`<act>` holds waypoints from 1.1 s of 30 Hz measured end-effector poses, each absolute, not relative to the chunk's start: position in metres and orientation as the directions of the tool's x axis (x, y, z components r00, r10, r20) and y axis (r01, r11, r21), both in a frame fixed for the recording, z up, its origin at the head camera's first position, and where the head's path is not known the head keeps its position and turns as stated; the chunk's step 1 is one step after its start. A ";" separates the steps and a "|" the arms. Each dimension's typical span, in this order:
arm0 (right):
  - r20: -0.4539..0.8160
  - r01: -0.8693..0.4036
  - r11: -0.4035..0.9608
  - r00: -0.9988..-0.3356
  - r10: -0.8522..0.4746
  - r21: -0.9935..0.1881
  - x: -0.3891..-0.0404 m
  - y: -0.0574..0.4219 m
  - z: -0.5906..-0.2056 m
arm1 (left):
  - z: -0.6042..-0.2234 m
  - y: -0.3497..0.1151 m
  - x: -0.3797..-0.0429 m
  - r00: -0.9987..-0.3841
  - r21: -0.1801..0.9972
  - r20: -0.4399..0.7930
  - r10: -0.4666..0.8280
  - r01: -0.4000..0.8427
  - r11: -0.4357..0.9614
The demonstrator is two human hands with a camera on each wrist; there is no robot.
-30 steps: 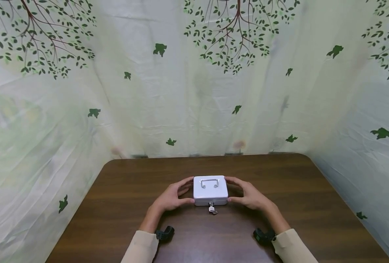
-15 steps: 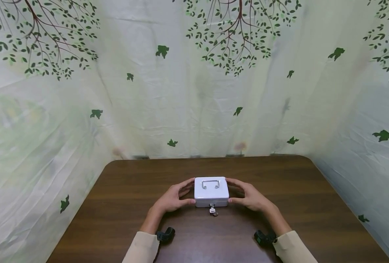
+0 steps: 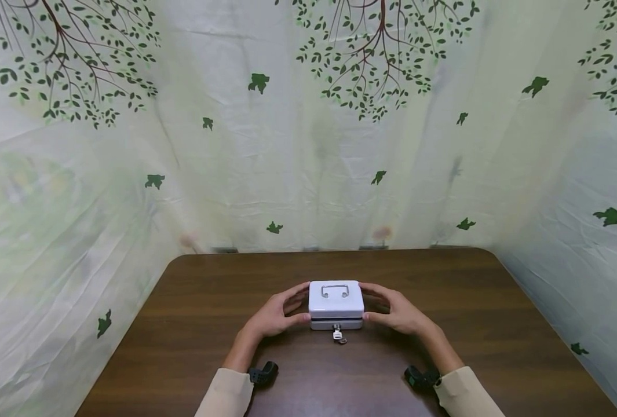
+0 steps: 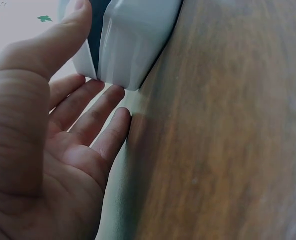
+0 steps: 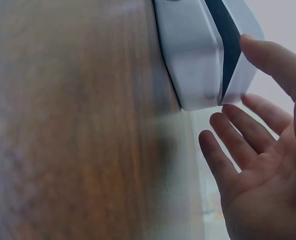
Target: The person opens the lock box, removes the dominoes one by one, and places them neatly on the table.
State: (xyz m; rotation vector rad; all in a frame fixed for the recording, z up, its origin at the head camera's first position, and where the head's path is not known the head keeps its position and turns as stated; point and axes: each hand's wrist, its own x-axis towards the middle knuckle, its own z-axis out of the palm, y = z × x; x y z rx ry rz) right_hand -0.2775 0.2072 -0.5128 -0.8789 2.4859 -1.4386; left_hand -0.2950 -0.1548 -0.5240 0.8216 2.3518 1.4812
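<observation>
A white cash box (image 3: 336,300) sits on the table with a folding handle on top and keys (image 3: 338,334) hanging at its front lock. Its lid (image 5: 245,80) is raised slightly at the front, leaving a dark wedge-shaped gap above the box body (image 5: 190,55). At the box's left side is my left hand (image 3: 276,314), thumb at the lid's front corner and fingers extended toward the back corner. My right hand (image 3: 399,314) mirrors it on the other side. Both wrist views show the thumb tips at the lid's edge and the other fingers fairly straight, several tips close to the box.
The brown wood-grain table (image 3: 225,272) has rounded far corners. Behind and on both sides hangs a pale curtain (image 3: 308,145) printed with leaves and branches. A dark camera band (image 3: 263,373) is strapped on the left wrist, another (image 3: 420,376) on the right, below beige sleeves.
The front of the cash box lid has risen slightly, and a dark gap now shows below it. Both hands stay at the box's sides; the head view has shifted slightly.
</observation>
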 end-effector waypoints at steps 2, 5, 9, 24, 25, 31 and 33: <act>0.163 -0.411 0.377 -0.826 -0.540 -0.830 -0.278 0.207 -0.513 | -0.525 -0.155 -0.295 -0.815 0.884 0.090 0.572 0.330 0.331; 0.158 -0.400 0.386 -0.836 -0.525 -0.831 -0.277 0.207 -0.512 | -0.525 -0.155 -0.295 -0.816 0.883 0.093 0.571 0.332 0.332; 0.154 -0.390 0.403 -0.848 -0.507 -0.828 -0.277 0.206 -0.510 | -0.525 -0.155 -0.295 -0.817 0.885 0.090 0.569 0.328 0.331; 0.147 -0.368 0.400 -0.862 -0.485 -0.839 -0.277 0.204 -0.512 | -0.523 -0.153 -0.293 -0.827 0.897 0.099 0.553 0.315 0.311; 0.144 -0.363 0.397 -0.863 -0.484 -0.843 -0.277 0.203 -0.512 | -0.523 -0.153 -0.293 -0.827 0.898 0.103 0.552 0.316 0.306; 0.167 -0.376 0.364 -0.854 -0.493 -0.852 -0.280 0.203 -0.515 | -0.521 -0.150 -0.293 -0.843 0.903 0.094 0.529 0.296 0.312; 0.173 -0.383 0.354 -0.849 -0.500 -0.853 -0.280 0.202 -0.516 | -0.521 -0.150 -0.293 -0.847 0.904 0.095 0.523 0.294 0.311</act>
